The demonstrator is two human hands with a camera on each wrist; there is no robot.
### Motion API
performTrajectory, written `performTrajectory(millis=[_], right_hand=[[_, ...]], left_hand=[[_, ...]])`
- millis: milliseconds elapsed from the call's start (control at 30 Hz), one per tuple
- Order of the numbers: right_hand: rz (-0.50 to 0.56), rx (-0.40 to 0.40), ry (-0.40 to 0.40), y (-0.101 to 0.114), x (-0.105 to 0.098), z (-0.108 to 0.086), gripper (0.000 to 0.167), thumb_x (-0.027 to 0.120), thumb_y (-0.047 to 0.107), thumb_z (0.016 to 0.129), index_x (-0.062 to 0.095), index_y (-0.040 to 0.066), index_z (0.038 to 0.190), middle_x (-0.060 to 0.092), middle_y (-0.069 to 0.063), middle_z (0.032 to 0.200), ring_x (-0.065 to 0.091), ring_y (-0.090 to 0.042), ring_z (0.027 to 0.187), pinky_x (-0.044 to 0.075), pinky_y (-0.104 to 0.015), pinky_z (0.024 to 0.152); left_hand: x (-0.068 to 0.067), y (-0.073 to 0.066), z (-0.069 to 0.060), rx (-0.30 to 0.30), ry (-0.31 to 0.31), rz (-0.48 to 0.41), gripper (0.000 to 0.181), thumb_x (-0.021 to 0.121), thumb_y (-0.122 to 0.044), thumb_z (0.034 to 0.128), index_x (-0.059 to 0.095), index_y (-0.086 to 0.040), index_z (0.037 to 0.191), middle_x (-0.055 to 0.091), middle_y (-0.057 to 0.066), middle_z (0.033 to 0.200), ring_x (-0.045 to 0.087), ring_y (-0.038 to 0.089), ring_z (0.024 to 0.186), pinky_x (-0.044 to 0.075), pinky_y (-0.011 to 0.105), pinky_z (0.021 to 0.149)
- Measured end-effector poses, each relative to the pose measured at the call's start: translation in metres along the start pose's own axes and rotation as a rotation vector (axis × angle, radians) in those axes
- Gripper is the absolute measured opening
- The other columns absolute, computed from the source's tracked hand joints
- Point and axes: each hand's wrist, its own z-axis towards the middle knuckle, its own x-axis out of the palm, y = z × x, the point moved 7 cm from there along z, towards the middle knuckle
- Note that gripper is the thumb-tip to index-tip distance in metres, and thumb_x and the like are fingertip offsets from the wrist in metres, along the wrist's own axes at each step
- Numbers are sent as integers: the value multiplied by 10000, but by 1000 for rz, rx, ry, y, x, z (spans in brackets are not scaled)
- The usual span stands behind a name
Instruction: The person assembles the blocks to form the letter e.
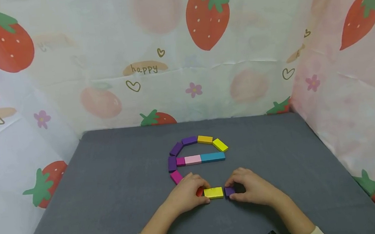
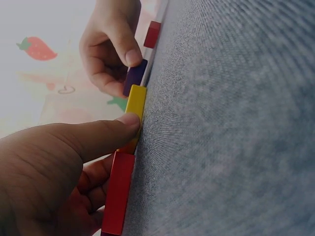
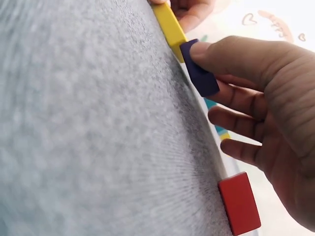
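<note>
My left hand [image 1: 188,193] pinches the left end of a yellow block [image 1: 213,193] lying on the table, thumb on its near side. My right hand [image 1: 252,187] holds a dark purple block [image 1: 229,191] between thumb and finger, right beside the yellow block's right end. A narrow gap between the two shows in the head view. Against the yellow block's other end sits a red block [image 2: 118,194], mostly covered by my left hand in the head view. Another red block [image 3: 239,203] stands near my right hand and is hidden from the head view.
Farther back, a curved row of purple [image 1: 189,141], orange-yellow [image 1: 205,139], yellow [image 1: 220,145] and magenta [image 1: 176,176] blocks surrounds a straight row with pink [image 1: 192,160] and blue [image 1: 212,157] ones. Grey cloth [image 1: 113,183] covers the table; a strawberry-print curtain [image 1: 102,57] hangs behind.
</note>
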Motion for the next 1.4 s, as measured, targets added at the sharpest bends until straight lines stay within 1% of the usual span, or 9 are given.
performTrajectory(millis=[100, 200, 333, 467, 667, 800, 1200, 1400], right_hand=[[-12, 6, -14, 0, 1, 1, 253, 813, 340, 886, 712, 312, 1117, 622, 203, 1034, 530, -46, 1020, 498, -381, 927], [-14, 8, -22, 1, 2, 2, 250, 814, 332, 886, 718, 301, 1115, 628, 190, 1035, 528, -48, 1023, 496, -383, 928], [-17, 10, -32, 4, 2, 3, 245, 817, 307, 884, 725, 284, 1110, 636, 172, 1039, 522, -48, 1020, 484, -397, 937], [-25, 14, -41, 5, 3, 4, 245, 820, 294, 881, 727, 279, 1107, 638, 173, 1046, 519, -47, 1023, 469, -415, 954], [-23, 16, -48, 5, 5, 5, 242, 824, 292, 877, 733, 271, 1101, 634, 169, 1042, 516, -51, 1023, 463, -417, 956], [-23, 22, -42, 3, 6, 6, 242, 821, 301, 881, 731, 286, 1105, 627, 178, 1040, 512, -47, 1023, 459, -414, 954], [-23, 16, -36, 3, 5, 7, 247, 821, 306, 882, 726, 291, 1110, 634, 178, 1056, 518, -52, 1045, 460, -428, 970], [-16, 17, -29, 2, 6, 7, 251, 820, 314, 883, 717, 308, 1112, 624, 203, 1068, 521, -56, 1061, 449, -451, 988]], left_hand=[[1, 0, 0, -4, 5, -2, 361, 838, -387, 853, 756, -243, 1173, 675, -109, 1102, 571, 134, 1101, 455, 399, 1084], [1, 0, -1, -2, 7, -7, 360, 839, -392, 852, 756, -246, 1171, 671, -116, 1091, 530, 101, 1013, 494, 318, 942], [0, -1, 0, 12, -1, -1, 355, 844, -390, 847, 759, -244, 1159, 668, -124, 1066, 500, 75, 951, 474, 265, 862], [-2, -2, 0, 29, -10, 9, 350, 850, -386, 841, 762, -239, 1147, 664, -129, 1043, 489, 69, 918, 456, 248, 827], [-3, -3, -1, 39, -15, -3, 345, 850, -367, 844, 765, -222, 1145, 668, -117, 1039, 490, 75, 914, 458, 245, 820], [-3, -2, -1, 29, -10, -3, 344, 848, -368, 846, 763, -228, 1150, 667, -119, 1049, 503, 79, 942, 471, 264, 863], [-2, 0, 1, 20, -13, 3, 343, 847, -381, 844, 765, -238, 1144, 668, -128, 1047, 499, 75, 937, 469, 261, 855], [-2, -1, 1, 28, -20, -2, 333, 849, -374, 844, 766, -238, 1136, 670, -130, 1045, 522, 74, 954, 479, 291, 904]])
